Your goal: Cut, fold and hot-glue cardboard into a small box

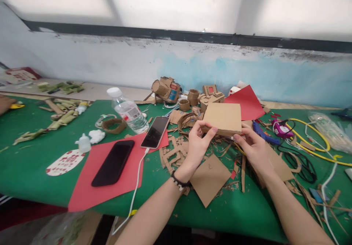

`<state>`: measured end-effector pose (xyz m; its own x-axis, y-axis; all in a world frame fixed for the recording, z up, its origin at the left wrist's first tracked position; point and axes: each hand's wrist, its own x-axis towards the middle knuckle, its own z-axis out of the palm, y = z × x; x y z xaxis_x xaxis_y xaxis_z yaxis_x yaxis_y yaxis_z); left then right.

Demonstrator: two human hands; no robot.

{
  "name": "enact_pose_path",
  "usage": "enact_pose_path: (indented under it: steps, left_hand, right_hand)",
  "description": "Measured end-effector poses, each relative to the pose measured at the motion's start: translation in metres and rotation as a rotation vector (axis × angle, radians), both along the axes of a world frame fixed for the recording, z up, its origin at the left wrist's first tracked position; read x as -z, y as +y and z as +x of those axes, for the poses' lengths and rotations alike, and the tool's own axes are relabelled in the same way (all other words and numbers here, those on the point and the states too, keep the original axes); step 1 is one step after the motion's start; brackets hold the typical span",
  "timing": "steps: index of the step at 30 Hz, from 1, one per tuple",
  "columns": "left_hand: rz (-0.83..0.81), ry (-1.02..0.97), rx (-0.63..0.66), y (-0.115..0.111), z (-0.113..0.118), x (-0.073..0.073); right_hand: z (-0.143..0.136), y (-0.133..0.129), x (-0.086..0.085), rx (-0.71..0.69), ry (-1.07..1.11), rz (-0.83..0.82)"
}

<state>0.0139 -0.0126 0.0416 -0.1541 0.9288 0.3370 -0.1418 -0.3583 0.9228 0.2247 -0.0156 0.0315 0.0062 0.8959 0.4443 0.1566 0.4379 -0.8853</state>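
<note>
Between my two hands a shallow cardboard box [223, 117] is held up over the green table, its flat tan face upward. My left hand [199, 140] pinches the box's near left corner, with a dark bead bracelet on that wrist. At the near right corner my right hand [251, 146] grips the edge between thumb and fingers. Below them a square cardboard piece [211, 179] lies among shreds and cut strips. Behind the box stand a cardboard camera model [166, 89] and a small round cardboard cup [193, 96].
Left of my hands are a water bottle [130, 113], a black phone [113, 162] and a charging phone [155, 132] on red paper. A blue glue gun [265, 134], yellow cable [324, 135] and purple device [282, 129] lie right. Another person's hand [6, 104] shows far left.
</note>
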Motion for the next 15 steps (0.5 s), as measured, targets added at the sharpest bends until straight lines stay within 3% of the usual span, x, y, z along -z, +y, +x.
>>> enact_pose_path:
  steps: [7,15]
  left_hand:
    - [0.036,0.005,-0.030,-0.005,0.005,-0.002]
    - [0.146,0.138,-0.056,-0.017,0.019,0.002]
  right_hand:
    - [-0.015,-0.010,-0.001,-0.009,-0.031,-0.069]
    - [-0.033,-0.017,0.010,0.114,0.244,-0.183]
